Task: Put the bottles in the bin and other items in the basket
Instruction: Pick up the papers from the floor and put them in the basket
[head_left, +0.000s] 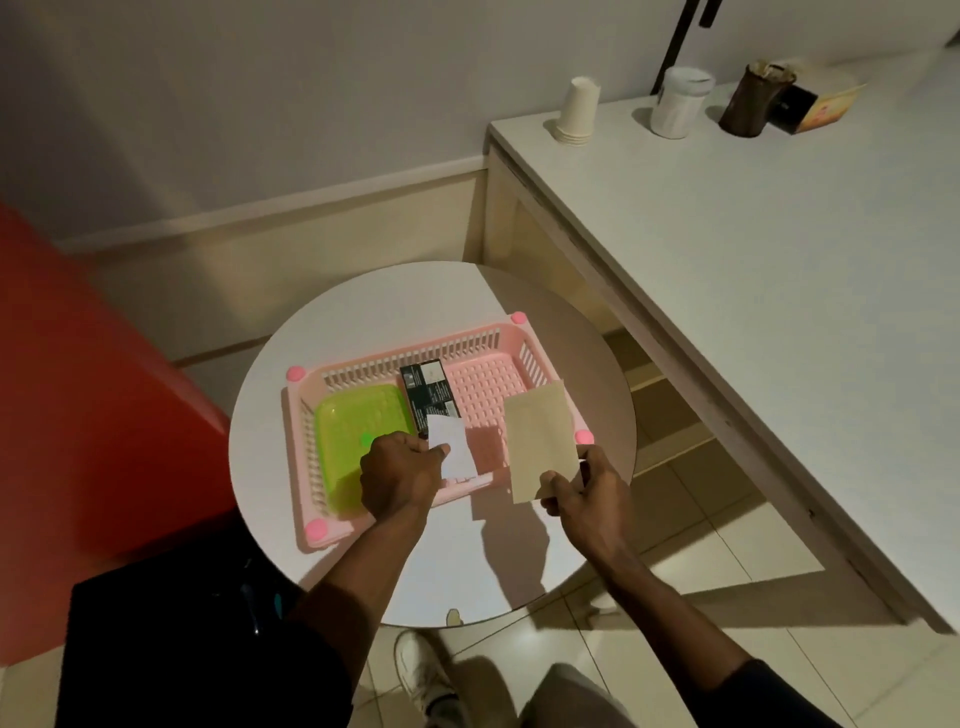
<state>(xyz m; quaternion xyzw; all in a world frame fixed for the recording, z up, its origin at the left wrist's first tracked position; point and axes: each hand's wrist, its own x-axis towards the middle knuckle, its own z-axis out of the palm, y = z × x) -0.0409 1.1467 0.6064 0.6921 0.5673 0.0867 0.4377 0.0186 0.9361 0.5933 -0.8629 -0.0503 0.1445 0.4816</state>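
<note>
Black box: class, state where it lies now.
In the head view the black box lies inside the pink basket, mid-back, just right of the green tray; the white paper in the left hand covers its near end.

1. One pink basket (415, 349) and one round table (363, 322)
2. In the basket I counted one green tray (358, 436) and one black box (428, 389)
3. Two papers were in view: one white slip (457, 447) and one tan envelope (537, 436)
4. Two hands were out: one left hand (397, 475), one right hand (587, 493)
5. One black bin (182, 649)
6. On the one counter (727, 260) stood one stack of paper cups (576, 111), one white jar (678, 104) and one brown container (750, 101); I could not count the cups in the stack
</note>
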